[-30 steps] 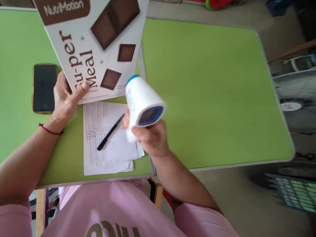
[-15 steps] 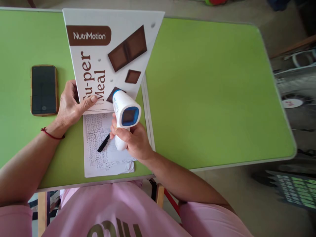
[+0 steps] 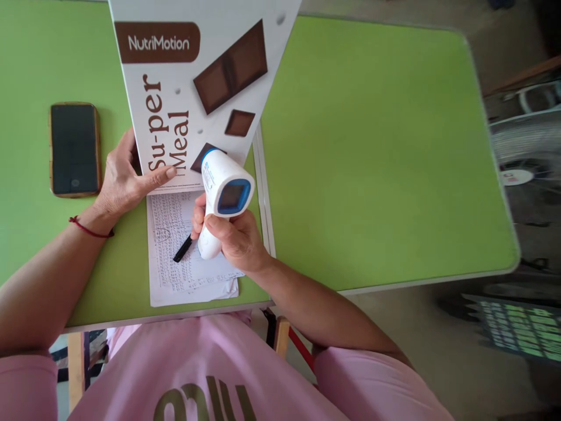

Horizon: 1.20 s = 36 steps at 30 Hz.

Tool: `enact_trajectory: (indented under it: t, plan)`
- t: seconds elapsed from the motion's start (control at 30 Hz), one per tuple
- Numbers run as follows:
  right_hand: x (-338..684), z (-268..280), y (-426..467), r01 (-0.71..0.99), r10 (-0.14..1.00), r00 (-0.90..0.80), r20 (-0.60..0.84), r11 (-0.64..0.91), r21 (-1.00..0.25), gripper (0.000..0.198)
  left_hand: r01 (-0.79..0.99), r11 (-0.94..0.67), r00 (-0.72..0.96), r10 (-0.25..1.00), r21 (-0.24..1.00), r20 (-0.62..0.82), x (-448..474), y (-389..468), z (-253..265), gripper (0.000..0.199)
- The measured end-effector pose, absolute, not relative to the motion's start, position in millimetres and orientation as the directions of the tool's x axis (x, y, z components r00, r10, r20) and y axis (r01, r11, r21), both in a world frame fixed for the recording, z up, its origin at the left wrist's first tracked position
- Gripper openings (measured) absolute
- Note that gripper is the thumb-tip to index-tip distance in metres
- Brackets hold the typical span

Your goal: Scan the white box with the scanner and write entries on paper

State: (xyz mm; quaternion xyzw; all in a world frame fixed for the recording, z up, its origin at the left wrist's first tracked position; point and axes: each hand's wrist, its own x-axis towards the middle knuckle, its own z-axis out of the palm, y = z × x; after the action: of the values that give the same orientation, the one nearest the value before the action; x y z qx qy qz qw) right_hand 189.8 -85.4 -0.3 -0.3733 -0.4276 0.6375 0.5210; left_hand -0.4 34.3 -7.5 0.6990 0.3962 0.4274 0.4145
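My left hand [image 3: 125, 175] grips the lower left corner of a white box [image 3: 219, 134] printed "NutriMotion Su-per Meal" with chocolate pieces, thumb on its front face. The box is held up, tilted, above the table. In my right hand [image 3: 239, 240] is a white and blue infrared thermometer [image 3: 214, 184], its dark screen facing me and its front end close to the box's lower part. Below the box lie handwritten sheets of paper [image 3: 166, 280], with a black pen [image 3: 183, 248] on them near my right fingers.
A smartphone [image 3: 74, 149] in a brown case lies left of my left hand. The green table [image 3: 385, 152] has a pale seam right of the papers and stretches to the right. A fan [image 3: 526, 152] and a dark patterned item [image 3: 521, 327] are beyond its right edge.
The view has shifted slightly, so the table items appear a little higher. The box looks somewhat larger, its top now cut off by the frame. Both hands keep their holds.
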Motion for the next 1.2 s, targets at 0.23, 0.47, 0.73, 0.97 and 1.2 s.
enact_trajectory:
  t: [0.23,0.47,0.73,0.97,1.2]
  plan:
    - [189.1,1.5,-84.6,-0.340,0.987,-0.156,-0.028,-0.080,-0.937,0.022,0.171,-0.340,0.324,0.906,0.925,0.274,-0.4,34.0,-7.5,0.077]
    - [188.8,6.7,-83.2,-0.269,0.984,-0.131,-0.121,-0.153,-0.951,0.034,0.232,-0.369,0.344,0.897,0.900,0.279,-5.0,37.5,-7.1,0.082]
    - [185.9,7.6,-80.7,-0.282,0.970,-0.149,-0.190,-0.226,-0.933,0.039,0.268,-0.359,0.389,0.889,0.894,0.240,-8.9,41.5,-5.1,0.098]
    - [189.6,9.6,-82.4,-0.266,0.981,-0.115,-0.155,-0.180,-0.947,0.037,0.136,-0.342,0.364,0.890,0.930,0.274,-5.2,41.7,-11.1,0.073]
    - [203.6,13.4,-82.2,-0.117,0.998,-0.061,-0.028,-0.035,-0.993,0.036,0.050,-0.487,0.283,0.844,0.872,0.456,-4.2,50.4,-17.6,0.072]
